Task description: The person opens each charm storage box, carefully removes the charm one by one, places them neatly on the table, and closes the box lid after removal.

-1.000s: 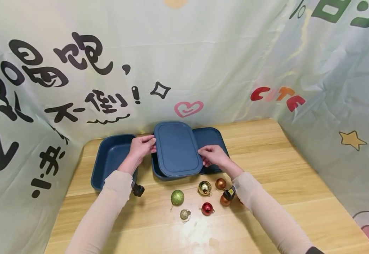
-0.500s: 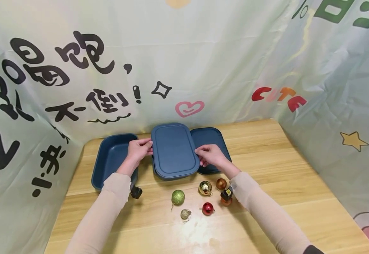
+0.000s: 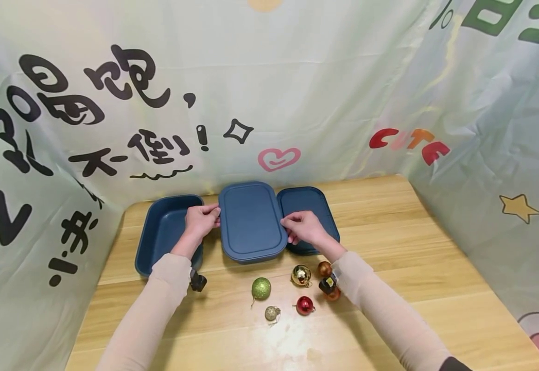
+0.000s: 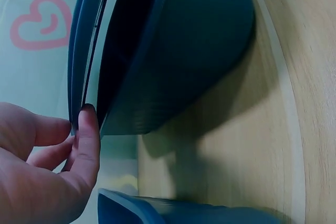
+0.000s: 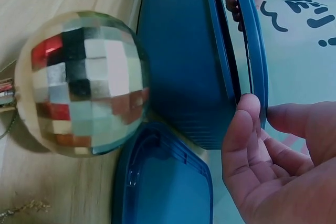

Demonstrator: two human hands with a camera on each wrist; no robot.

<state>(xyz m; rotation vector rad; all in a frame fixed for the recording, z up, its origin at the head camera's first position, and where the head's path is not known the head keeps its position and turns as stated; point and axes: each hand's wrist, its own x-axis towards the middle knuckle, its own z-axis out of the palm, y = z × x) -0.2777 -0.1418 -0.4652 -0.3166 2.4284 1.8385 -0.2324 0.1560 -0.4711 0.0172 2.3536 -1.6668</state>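
Between my hands is a dark blue rectangular lid (image 3: 253, 221), held over a matching deep box (image 4: 205, 40) in the middle of the table's back. My left hand (image 3: 202, 222) pinches the lid's left edge between thumb and fingers. On the opposite edge, my right hand (image 3: 305, 226) pinches it the same way. Both wrist views show a narrow gap between the lid and the rim of the box, with fingertips in that gap. From the head view the lid hides the inside of the box.
An uncovered blue box (image 3: 151, 242) stands at the left, and another blue lid (image 3: 308, 198) lies at the right. In front are a mirrored gold bauble (image 3: 301, 275), a green one (image 3: 261, 288), a red one (image 3: 305, 305), a small champagne one (image 3: 272, 313) and orange ones (image 3: 324, 268).
Both hands have brought the lid left and slightly down, from a tilted, offset position to lying nearly level and lined up over the middle box. The baubles have stayed put.
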